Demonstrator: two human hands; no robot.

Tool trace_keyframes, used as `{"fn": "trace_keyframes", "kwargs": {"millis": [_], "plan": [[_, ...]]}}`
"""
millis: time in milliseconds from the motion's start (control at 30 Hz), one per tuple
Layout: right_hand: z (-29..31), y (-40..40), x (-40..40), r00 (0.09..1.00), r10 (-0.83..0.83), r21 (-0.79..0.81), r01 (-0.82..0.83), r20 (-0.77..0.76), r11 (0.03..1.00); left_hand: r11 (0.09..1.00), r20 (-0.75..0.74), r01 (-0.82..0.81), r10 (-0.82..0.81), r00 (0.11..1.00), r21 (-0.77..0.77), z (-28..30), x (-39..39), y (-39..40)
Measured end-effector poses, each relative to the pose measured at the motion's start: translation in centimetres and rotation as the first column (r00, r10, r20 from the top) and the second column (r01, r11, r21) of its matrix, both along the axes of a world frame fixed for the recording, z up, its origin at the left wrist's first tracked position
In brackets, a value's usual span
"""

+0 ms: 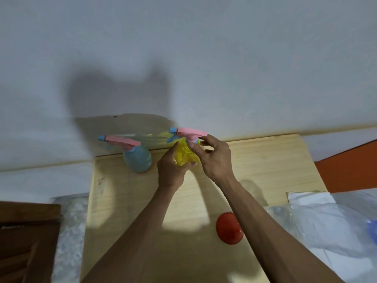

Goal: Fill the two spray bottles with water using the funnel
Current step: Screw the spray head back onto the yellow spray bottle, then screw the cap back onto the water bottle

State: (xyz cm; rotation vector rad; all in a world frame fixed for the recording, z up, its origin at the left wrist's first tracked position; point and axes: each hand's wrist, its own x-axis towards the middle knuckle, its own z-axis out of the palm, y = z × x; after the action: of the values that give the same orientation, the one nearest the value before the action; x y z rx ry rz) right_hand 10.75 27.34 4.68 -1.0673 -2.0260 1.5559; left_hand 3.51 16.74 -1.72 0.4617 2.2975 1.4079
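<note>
A pale wooden worktop [126, 201] stands against a white wall. At its far edge stands a blue spray bottle [137, 159] with a pink sprayer head, upright. Just right of it is a yellow spray bottle [184, 155], partly hidden. Nearer, a red funnel [229, 228] lies on the wood.

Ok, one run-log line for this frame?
left hand grips yellow bottle | right hand pinches its pink sprayer head | blue bottle capped | red funnel unused
</note>
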Motion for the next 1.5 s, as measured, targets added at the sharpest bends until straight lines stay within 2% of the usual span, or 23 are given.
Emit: {"fn": "trace_keyframes", "kwargs": {"millis": [267, 367, 500, 667, 767, 833, 1033, 1067, 1133, 1200, 1333, 1500], "plan": [[0.9, -1.6, 5.5, 0.997, -0.064, -0.033, 0.063, -0.032, 0.997, 0.991, -0.056, -0.063, 0.056, 0.997, -0.121, 1.2, 3.1, -3.2], [1.1, -2.9, 8.8, 0.998, -0.034, -0.045, 0.032, -0.05, 0.998, 0.978, -0.01, -0.135, 0.135, 0.991, -0.16, 1.7, 5.9, -4.6], [1.3, -4.3, 13.7, 0.998, -0.009, -0.063, 0.005, -0.057, 0.998, 0.971, -0.057, -0.175, 0.168, 0.984, -0.16, 2.4, 10.8, -6.4], [1.9, -5.4, 20.8, 0.993, 0.117, -0.017, -0.118, -0.029, 0.993, 0.967, -0.076, -0.201, 0.192, 0.979, -0.156, 3.6, 17.3, -7.5], [1.2, -4.9, 26.1, 0.978, 0.2, -0.001, -0.2, 0.055, 0.98, 0.973, -0.075, -0.209, 0.202, 0.977, -0.097, 4.5, 20.9, -7.1], [-0.1, -3.8, 29.7, 0.977, 0.181, 0.039, -0.186, 0.113, 0.982, 0.983, -0.086, -0.182, 0.178, 0.98, -0.032, 5.3, 23.0, -6.3], [-3.8, 2.7, 34.9, 0.939, -0.15, 0.213, 0.085, 0.31, 0.973, 0.986, -0.156, 0.069, -0.044, 0.987, 0.154, 9.4, 27.4, -1.8], [-4.3, 3.7, 34.8, 0.914, -0.168, 0.271, 0.067, 0.369, 0.96, 0.976, -0.169, 0.111, -0.079, 0.982, 0.186, 10.4, 27.8, -0.8], [-5.1, 5.0, 34.6, 0.824, -0.156, 0.376, -0.074, 0.545, 0.924, 0.959, -0.178, 0.155, -0.114, 0.977, 0.236, 12.1, 28.3, 1.1], [-5.9, 5.5, 34.4, 0.744, -0.142, 0.431, -0.211, 0.653, 0.878, 0.948, -0.179, 0.169, -0.123, 0.976, 0.268, 13.0, 28.5, 2.6], [-7.3, 5.5, 33.9, 0.686, -0.151, 0.507, -0.352, 0.711, 0.786, 0.949, -0.218, 0.161, -0.102, 0.971, 0.271, 13.1, 28.4, 3.7], [-7.9, 5.6, 33.7, 0.67, -0.144, 0.534, -0.423, 0.728, 0.731, 0.949, -0.216, 0.147, -0.087, 0.972, 0.279, 13.1, 28.2, 3.9]]}}
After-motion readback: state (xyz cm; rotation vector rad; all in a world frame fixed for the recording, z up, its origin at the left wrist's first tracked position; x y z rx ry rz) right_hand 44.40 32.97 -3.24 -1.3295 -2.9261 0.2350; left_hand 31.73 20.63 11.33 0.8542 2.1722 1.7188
